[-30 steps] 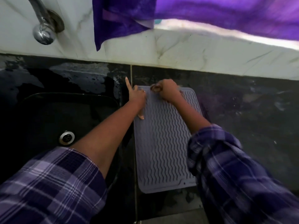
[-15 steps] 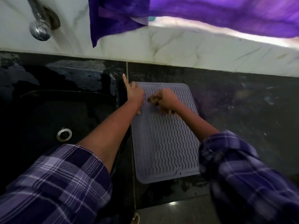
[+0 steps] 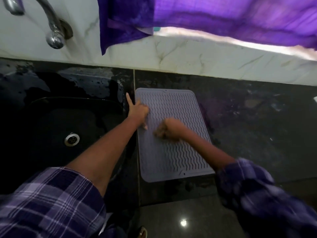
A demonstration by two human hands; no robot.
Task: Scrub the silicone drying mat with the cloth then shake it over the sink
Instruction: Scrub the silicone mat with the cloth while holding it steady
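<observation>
Your grey silicone drying mat [image 3: 173, 134] lies flat on the dark stone surface [image 3: 257, 117], just to the right of the black sink [image 3: 56, 127], with its long side running away from you and its wavy ribs facing up. Your left hand [image 3: 138, 111] rests on the mat's left edge near the far corner, palm down and unclenched, gripping nothing; the forefinger points away from you along the seam of the surface while the thumb lies back across the ribs. Your right hand [image 3: 165, 128] sits near the middle of the mat, blurred by motion, and looks bunched into a fist pressed against the ribs. A brownish, smeared patch at the knuckles may be the cloth [image 3: 158, 132], but the blur is too strong to tell where hand ends and cloth begins, so you cannot tell for sure what the fingers close on. Both forearms are bare, with plaid sleeves [image 3: 51, 203] pushed up toward the elbows. The sink's metal drain [image 3: 72, 139] shows at the bottom of the basin, and a chrome tap [image 3: 54, 31] juts from the marbled white wall above it. A purple fabric [image 3: 205, 19] hangs along the ledge behind the surface, one corner drooping down the wall. The surface around the sink looks wet and streaked.
</observation>
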